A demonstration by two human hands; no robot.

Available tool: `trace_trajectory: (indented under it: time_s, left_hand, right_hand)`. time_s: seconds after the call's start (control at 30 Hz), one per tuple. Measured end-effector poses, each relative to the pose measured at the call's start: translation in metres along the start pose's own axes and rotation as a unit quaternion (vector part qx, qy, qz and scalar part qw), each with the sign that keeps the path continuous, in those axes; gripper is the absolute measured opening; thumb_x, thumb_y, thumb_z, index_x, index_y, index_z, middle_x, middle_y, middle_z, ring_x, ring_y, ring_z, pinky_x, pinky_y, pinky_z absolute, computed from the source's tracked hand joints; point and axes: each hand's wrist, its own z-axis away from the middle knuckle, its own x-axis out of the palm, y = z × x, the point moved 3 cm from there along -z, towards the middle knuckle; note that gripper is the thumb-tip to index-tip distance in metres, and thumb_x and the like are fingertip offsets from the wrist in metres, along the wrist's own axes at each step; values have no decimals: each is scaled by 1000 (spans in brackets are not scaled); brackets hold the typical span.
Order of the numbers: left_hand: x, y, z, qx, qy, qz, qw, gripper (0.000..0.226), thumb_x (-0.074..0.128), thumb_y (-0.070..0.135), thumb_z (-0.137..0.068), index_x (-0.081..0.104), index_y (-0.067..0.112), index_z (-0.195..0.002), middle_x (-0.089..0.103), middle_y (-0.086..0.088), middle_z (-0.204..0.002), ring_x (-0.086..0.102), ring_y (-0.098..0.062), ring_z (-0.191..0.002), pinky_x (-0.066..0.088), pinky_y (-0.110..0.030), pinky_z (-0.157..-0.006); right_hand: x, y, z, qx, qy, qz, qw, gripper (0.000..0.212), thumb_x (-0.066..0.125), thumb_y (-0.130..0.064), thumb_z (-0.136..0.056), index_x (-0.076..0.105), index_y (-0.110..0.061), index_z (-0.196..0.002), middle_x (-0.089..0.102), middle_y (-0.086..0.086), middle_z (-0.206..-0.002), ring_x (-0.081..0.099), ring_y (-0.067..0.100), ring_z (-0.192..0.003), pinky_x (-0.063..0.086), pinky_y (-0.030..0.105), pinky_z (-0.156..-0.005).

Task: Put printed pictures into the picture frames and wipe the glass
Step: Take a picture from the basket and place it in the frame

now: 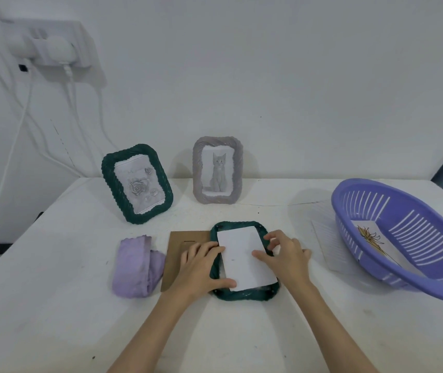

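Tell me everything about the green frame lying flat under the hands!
The green frame lies face down on the white table, in front of two standing frames. It is dark green with a wavy, rope-like border that looks like plastic, and small dark tabs at its corners. A white sheet of paper, blank side up and a bit crooked, rests in its opening. The left hand rests on its left edge and the paper; the right hand touches the paper and the right edge. A brown backing board lies beside it.

Perhaps a home: white table (pixel 53 292), wall socket (pixel 53 44), plastic basket (pixel 403 238)
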Motion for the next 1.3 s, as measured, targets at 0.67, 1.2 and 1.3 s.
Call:
trace_trajectory:
  time_s: [0.67,1.2,1.3]
  left_hand:
    - [-19,43,-21,8,78,411,908,44,70,35,-79,49,44,-116,40,8,-138,41,-11,-126,37,-26,-102]
    - [29,143,-101,20,-4,526,850,54,69,-12,-72,55,10,-119,57,-5,-111,57,-14,-91,51,-9,-69]
    - [39,148,-110,12,-13,511,860,58,71,-11,-70,52,5,-123,54,-6,-116,55,-16,-95,50,-9,-66]
  right_hand:
    - [-35,1,-16,-86,-61,-293,950,27,50,-5,-93,67,-24,-103,65,-9,-111,57,4,-102,40,2,-79]
    - [-160,88,-21,-21,-68,108,992,40,57,-48,-85,51,-43,-124,64,-16,-107,52,7,-98,39,44,-103]
    - [-166,90,-23,-47,-38,92,994,38,62,-43,-83,56,-41,-121,66,-18,-98,52,2,-83,43,35,-98]
